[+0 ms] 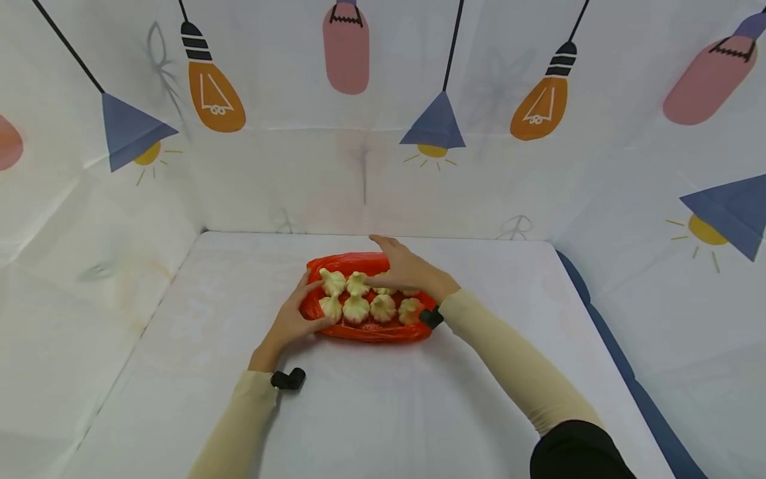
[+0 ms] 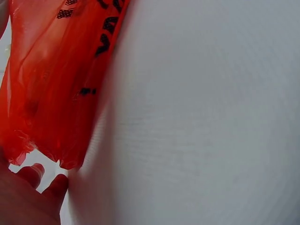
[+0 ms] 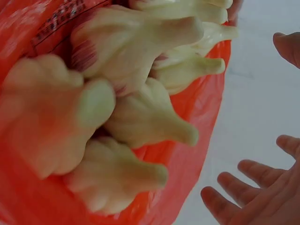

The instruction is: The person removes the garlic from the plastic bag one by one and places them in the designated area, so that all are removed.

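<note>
Several pale garlic bulbs (image 1: 356, 309) sit in two rows in a red plastic bag (image 1: 374, 335) on the white table, their stems showing. My left hand (image 1: 292, 319) is at the bag's left end, fingers along the far side and thumb by the near-left bulb. In the left wrist view, fingers (image 2: 30, 178) lie close to the bag's crinkled edge; firm contact is unclear. With fingers spread, my right hand (image 1: 413, 269) is over the right far part of the bag, covering some bulbs. The right wrist view shows its straight fingers (image 3: 255, 176) apart from the garlic, holding nothing.
The white table (image 1: 359, 412) extends around the bag on every side. White sheeting printed with lamps and bulbs (image 1: 269, 179) stands behind it and at both sides. A dark blue edge (image 1: 604, 339) runs along the table's right side.
</note>
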{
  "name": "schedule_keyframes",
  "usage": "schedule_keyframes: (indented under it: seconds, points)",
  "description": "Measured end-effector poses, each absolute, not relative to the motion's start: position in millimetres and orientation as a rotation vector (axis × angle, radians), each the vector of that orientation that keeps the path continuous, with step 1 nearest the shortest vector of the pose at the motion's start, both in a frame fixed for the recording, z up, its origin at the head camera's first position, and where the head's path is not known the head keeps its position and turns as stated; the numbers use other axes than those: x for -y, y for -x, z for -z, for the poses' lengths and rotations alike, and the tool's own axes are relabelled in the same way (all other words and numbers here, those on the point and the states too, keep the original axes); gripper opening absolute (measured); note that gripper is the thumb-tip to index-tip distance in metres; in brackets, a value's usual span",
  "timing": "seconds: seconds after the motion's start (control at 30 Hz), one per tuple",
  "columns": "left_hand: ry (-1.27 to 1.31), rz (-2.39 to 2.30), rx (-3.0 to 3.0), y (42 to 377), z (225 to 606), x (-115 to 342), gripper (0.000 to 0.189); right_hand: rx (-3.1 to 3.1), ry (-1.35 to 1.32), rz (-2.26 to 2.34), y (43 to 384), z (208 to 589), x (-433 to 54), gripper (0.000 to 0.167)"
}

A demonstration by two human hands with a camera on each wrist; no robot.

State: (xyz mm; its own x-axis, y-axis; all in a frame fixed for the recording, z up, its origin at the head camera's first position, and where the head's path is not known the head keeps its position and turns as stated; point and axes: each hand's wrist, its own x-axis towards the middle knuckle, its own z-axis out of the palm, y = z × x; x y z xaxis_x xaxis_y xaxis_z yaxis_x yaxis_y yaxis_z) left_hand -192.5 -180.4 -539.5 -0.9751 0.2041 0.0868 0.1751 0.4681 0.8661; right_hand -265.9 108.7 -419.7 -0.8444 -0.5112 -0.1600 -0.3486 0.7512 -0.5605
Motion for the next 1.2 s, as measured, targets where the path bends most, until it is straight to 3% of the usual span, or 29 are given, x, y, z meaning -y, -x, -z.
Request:
schedule_keyframes:
  seconds: [1.2]
  points:
    - [-0.337,-1.604,-2.608,188,542,176,0.095,-2.492,0.791,0.965,281,458,-47,0.084]
